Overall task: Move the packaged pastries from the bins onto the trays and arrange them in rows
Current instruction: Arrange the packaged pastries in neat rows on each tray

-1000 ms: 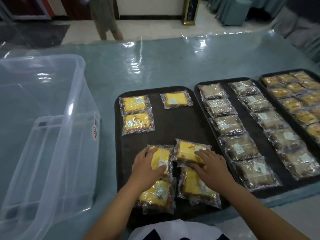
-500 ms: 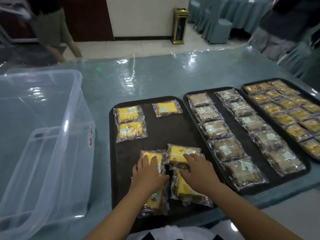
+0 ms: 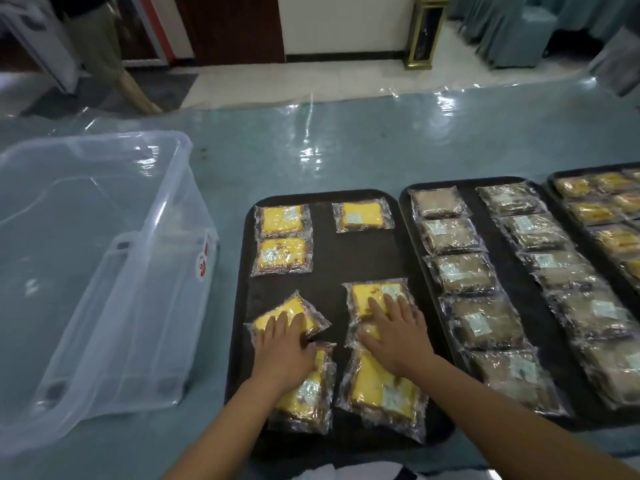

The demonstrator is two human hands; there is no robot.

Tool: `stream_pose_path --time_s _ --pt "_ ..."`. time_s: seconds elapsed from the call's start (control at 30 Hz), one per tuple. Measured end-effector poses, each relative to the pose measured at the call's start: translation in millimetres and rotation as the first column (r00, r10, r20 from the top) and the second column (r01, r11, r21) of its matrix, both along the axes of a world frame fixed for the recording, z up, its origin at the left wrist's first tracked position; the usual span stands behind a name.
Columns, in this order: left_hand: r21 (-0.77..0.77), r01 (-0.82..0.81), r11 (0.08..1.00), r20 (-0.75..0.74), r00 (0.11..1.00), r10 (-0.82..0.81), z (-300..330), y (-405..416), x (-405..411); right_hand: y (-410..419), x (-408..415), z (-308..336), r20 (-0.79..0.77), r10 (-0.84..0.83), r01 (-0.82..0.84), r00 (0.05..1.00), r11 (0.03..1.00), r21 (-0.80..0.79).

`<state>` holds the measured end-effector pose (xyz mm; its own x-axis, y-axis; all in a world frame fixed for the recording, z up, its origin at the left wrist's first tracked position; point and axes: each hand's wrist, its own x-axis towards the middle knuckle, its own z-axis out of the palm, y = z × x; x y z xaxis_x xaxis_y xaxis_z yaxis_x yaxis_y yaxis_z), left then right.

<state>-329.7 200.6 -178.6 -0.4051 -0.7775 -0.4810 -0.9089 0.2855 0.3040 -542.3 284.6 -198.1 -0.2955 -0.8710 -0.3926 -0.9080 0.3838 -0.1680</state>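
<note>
L hand (image 3: 284,351) lies flat, fingers straight, pressing a tilted yellow cake pack (image 3: 289,317) on the near-left black tray (image 3: 242,306); R hand (image 3: 394,327) likewise flat on a second yellow pack (image 3: 377,297), so neither grip is closed round anything. Risk, I'd judge: slick wrap w/ only palm pressure, so a pack could skid or twist out of row, or its edge could ride over the packs (image 3: 384,389) just below each grip, esp. the left pack, already askew.
</note>
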Motion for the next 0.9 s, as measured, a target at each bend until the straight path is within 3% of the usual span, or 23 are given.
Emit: stream_pose_path --time_s 0.3,0.57,0.73,0.9 --pt "-0.072 -0.012 0.997 0.097 0.995 0.019 -2.4 20.5 5.2 -50.9 -32.7 -28.1 0.005 -0.006 0.007 1.0 0.997 -0.08" --pt "0.01 -0.118 0.993 -0.037 0.992 0.119 5.7 28.6 14.7 -107.9 -47.3 -23.7 -0.038 -0.016 0.013 0.999 0.995 -0.098" --pt "-0.016 -0.161 0.987 -0.081 0.984 0.159 6.7 30.1 17.3 -114.4 -53.7 -23.2 -0.043 0.018 -0.022 0.999 0.996 -0.088" --pt "-0.048 -0.42 0.906 -0.301 0.871 0.388 10.0 18.1 33.5 -77.8 -39.8 -9.9 0.12 -0.043 0.061 0.992 0.987 -0.151"
